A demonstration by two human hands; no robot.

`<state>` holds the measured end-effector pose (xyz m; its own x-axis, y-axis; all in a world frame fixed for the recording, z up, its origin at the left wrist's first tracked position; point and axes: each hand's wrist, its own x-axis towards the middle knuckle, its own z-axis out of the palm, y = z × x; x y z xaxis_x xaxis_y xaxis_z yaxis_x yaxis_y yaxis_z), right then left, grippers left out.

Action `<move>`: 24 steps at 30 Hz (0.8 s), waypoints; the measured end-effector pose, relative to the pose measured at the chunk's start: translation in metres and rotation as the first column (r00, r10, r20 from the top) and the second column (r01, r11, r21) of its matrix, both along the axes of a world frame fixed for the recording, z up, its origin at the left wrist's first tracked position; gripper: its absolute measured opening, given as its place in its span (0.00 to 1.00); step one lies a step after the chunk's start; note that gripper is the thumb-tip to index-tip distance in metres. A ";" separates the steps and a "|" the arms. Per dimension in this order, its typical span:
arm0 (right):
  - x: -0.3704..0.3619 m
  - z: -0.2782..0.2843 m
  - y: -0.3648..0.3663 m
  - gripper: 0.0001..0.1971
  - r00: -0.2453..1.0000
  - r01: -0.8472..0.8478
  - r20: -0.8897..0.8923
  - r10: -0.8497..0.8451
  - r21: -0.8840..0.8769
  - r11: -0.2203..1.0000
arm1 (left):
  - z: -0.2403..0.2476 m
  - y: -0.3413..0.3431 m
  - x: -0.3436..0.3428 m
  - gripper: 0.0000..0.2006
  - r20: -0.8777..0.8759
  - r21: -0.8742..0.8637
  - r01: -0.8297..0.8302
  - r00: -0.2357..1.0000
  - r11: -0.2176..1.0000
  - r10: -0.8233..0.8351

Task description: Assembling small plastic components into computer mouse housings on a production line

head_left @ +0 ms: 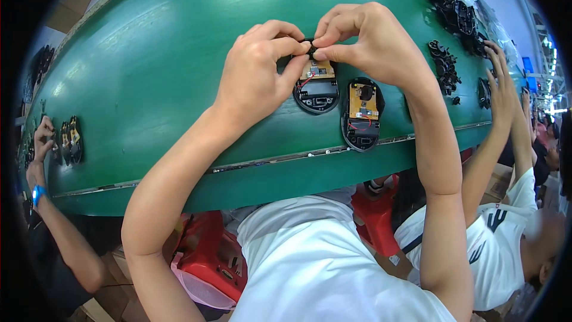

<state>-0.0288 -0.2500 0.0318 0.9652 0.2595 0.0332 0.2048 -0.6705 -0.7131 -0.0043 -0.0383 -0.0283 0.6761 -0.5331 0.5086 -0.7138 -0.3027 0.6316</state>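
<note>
An opened computer mouse base (317,90) lies on the green table, its brown circuit board and red wire exposed. Over its far end my left hand (256,65) and my right hand (375,39) meet, thumbs and forefingers pinched together. Between the fingertips a small black part (311,49) shows in part; its exact kind is hidden by my fingers. Just right of this base, under my right wrist, rests a second opened mouse base (362,113), with a dark round piece on its board and a red wire below it.
Loose black plastic parts (444,65) and a pile of black mouse shells (456,15) lie on the right. Several mouse bases (72,140) stand at the left beside a co-worker's hand (43,137). Another co-worker's hand (503,86) reaches in at the right. The green table (155,101) has a metal-trimmed front edge.
</note>
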 end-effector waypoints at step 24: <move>-0.021 -0.003 -0.014 0.12 0.930 0.061 0.366 -0.039 -0.049 0.997 | 0.004 -0.011 -0.002 0.10 -0.016 0.063 -0.032 0.999 0.997 0.033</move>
